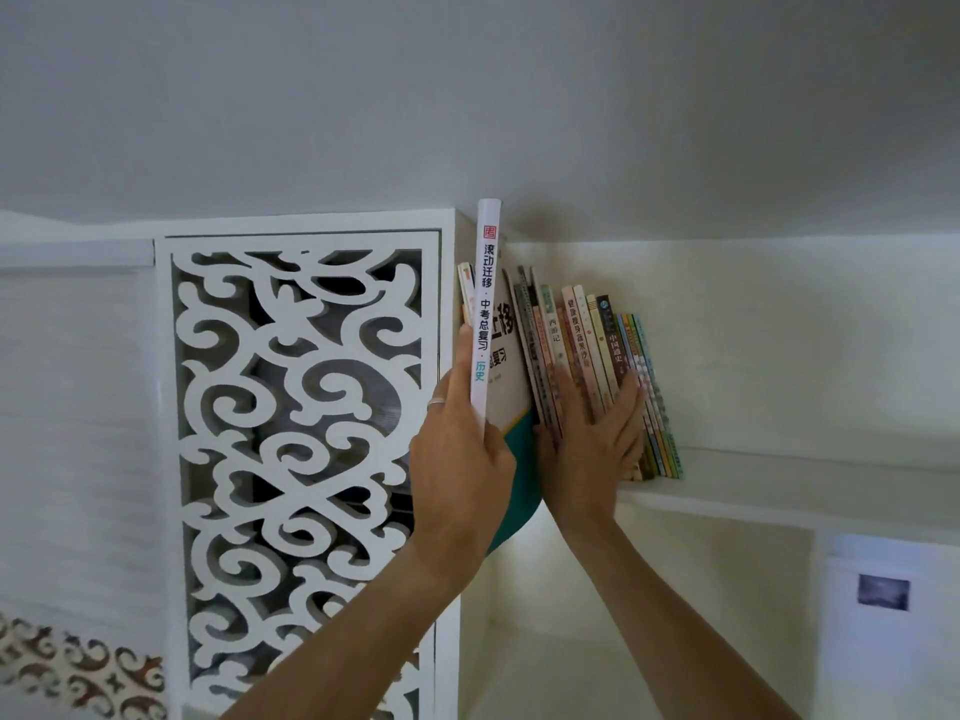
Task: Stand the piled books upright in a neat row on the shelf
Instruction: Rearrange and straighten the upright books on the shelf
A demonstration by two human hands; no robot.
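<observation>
large book [487, 304] left of book row [597, 366] on shelf [779, 480], carved screen [301, 433] further left

One head camera, tilted upward, close to a high shelf

It faces the white shelf board [779, 478] at right-centre, with ceiling across the upper frame.

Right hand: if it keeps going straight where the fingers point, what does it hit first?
The right hand already lies flat on the row of books, fingers pointing up along the spines. Sliding on, it would clear their top edges; beyond looks like bare wall, depth unclear.
</observation>
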